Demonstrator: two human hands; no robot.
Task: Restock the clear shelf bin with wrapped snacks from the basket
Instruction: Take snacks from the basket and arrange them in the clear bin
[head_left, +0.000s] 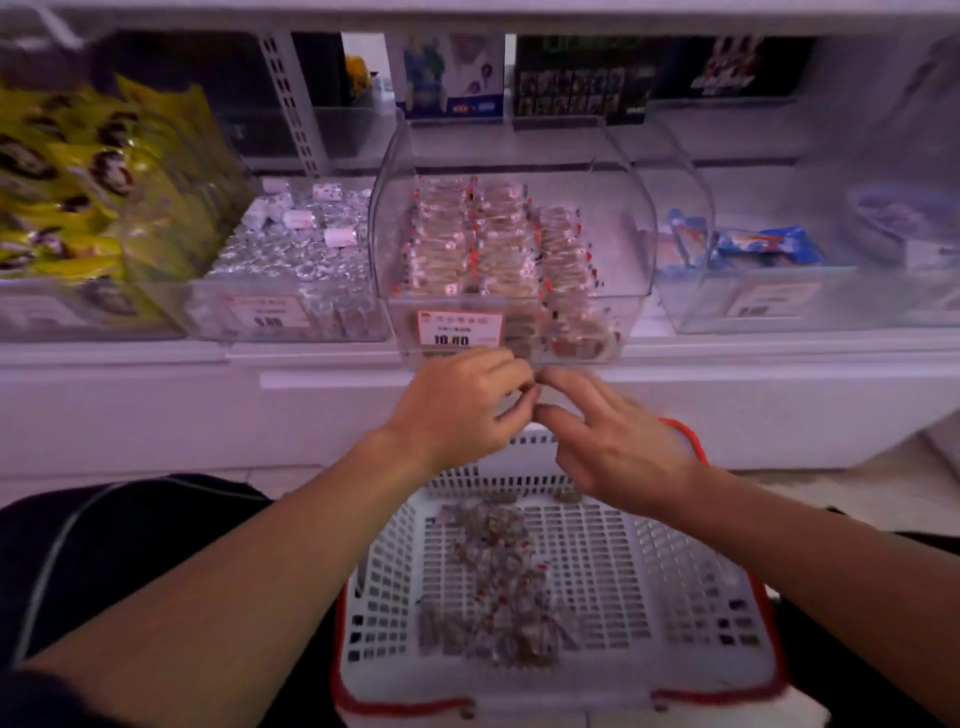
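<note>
- Left hand (457, 410) and right hand (618, 441) met fingertip to fingertip below clear bin (511, 156); grip contents blurred, cannot tell.
- Best: stand snacks (493, 577) upright, matching existing rows.

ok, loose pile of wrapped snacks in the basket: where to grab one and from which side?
Judgement only: come straight down through the open top of the basket, since its slotted walls block the sides. The wrapped snacks lie loose and jumbled on the floor, so pinch one on top of the pile across its narrow width. Blur hides the wrapper ends, so I cannot say whether they offer a better hold.
</note>
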